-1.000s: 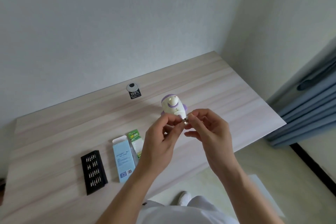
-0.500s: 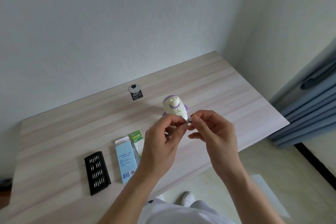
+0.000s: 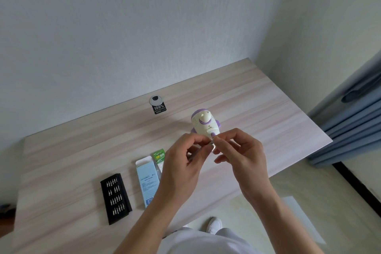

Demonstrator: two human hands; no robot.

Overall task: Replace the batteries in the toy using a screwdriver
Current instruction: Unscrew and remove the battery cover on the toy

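A cream and purple toy [image 3: 203, 123] stands upright on the pale wooden table [image 3: 257, 109], just behind my fingertips. My left hand [image 3: 181, 169] is closed on a slim silver screwdriver [image 3: 192, 157], most of which is hidden by the fingers. My right hand [image 3: 241, 156] pinches a small silvery bit [image 3: 214, 147] at the screwdriver's front end, where both hands meet. A green battery pack [image 3: 158, 158] lies on the table, partly behind my left hand.
A black case of several screwdriver bits [image 3: 115, 198] lies near the table's front edge, with a light blue box [image 3: 147, 181] beside it. A round cable grommet [image 3: 156, 100] with a black sticker sits near the wall. Blue curtains [image 3: 354, 126] hang at the right.
Both hands stay pinched together in front of the toy, with only small finger shifts. The view has drifted slightly; nothing on the table moved.
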